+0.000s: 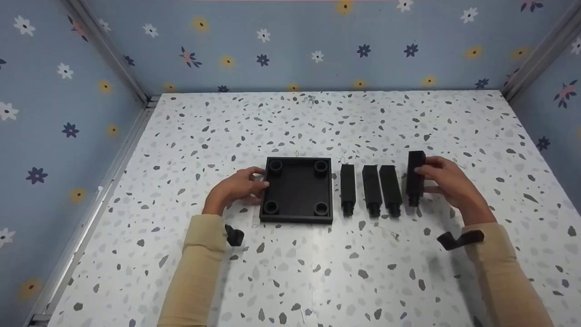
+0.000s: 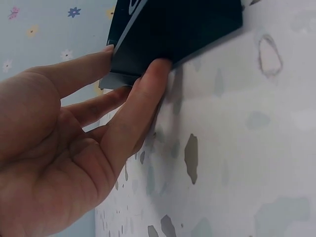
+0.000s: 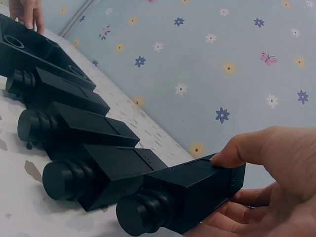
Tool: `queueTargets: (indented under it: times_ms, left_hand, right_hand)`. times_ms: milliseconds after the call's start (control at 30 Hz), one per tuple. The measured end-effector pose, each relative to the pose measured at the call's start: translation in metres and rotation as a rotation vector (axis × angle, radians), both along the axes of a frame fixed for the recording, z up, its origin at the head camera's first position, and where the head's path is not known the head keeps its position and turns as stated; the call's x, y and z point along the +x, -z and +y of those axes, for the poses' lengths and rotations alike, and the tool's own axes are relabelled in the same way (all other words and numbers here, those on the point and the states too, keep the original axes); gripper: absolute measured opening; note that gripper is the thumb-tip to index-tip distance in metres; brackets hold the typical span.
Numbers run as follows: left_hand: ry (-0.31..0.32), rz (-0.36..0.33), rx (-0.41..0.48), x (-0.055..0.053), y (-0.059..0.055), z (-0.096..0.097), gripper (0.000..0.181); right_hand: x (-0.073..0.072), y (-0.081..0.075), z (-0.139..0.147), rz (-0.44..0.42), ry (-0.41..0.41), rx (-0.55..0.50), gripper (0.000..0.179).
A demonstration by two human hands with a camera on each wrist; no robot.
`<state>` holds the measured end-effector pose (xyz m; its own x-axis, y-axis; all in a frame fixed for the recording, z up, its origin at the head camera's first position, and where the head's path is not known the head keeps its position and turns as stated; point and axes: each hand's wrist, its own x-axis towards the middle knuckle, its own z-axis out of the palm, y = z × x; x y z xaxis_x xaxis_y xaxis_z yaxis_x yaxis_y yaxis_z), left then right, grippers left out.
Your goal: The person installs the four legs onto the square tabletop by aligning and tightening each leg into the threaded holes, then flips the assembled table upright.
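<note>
In the head view my left hand (image 1: pixel 239 185) holds the left edge of a black square base (image 1: pixel 297 190), thumb at the rim and fingers against the outer wall. The base lies hollow side up, with a round socket inside each corner. On the right, my right hand (image 1: pixel 447 181) grips a black square leg (image 1: pixel 414 181) between thumb and fingers. Its ridged round peg (image 3: pixel 145 212) points away from the palm in the right wrist view. Three similar legs lie between base and hand: one near the base (image 1: pixel 348 184), then a middle leg (image 1: pixel 372 186) and another (image 1: pixel 390 186) close together.
Under everything is a white speckled table (image 1: pixel 290 272). Blue flowered panels (image 1: pixel 290 45) rise behind it and at both sides, with metal rails (image 1: pixel 113 59) at the corners. A black wrist mount (image 1: pixel 460 239) sticks out from the right sleeve (image 1: pixel 492 245).
</note>
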<state>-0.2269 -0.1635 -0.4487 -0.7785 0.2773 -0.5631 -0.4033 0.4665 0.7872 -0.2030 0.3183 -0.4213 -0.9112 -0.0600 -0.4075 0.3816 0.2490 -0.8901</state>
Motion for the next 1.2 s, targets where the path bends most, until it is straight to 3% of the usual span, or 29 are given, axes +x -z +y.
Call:
queueTargets:
  times_ms: [333, 667, 900, 1200]
  left_hand:
    - [0.012, 0.028, -0.039, 0.001, -0.003, 0.001, 0.05]
    - [0.03, 0.048, -0.069, 0.001, -0.003, 0.002, 0.051]
    - [0.014, 0.029, -0.003, 0.001, -0.004, 0.004, 0.051]
    - [0.009, 0.031, -0.015, 0.002, -0.006, 0.004, 0.051]
  right_hand:
    - [0.001, -0.013, -0.02, 0.082, 0.028, -0.05, 0.061]
    - [0.001, -0.028, -0.047, 0.182, 0.023, -0.137, 0.044]
    - [-0.004, -0.03, -0.066, 0.214, -0.001, -0.083, 0.053]
    - [-0.008, -0.028, -0.091, 0.281, -0.005, -0.156, 0.042]
